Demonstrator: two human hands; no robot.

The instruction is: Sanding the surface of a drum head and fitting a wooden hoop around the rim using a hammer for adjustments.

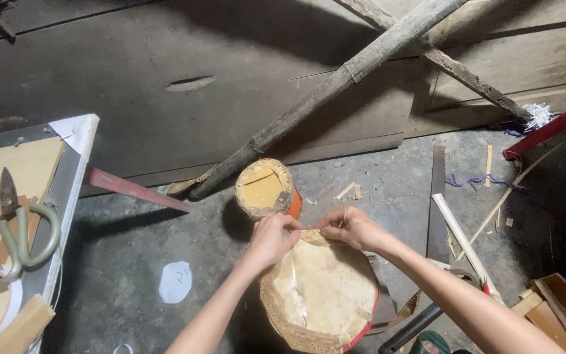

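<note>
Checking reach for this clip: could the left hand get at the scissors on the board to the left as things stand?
Probably yes, but not at once. The left hand is pinching the top edge of the round paper-covered frame together with the right hand. The scissors lie uncovered on the board, with nothing lying between.

Dim light is falling from above, leaving the upper left and right edges dark; the centre is staying sharp.
</note>
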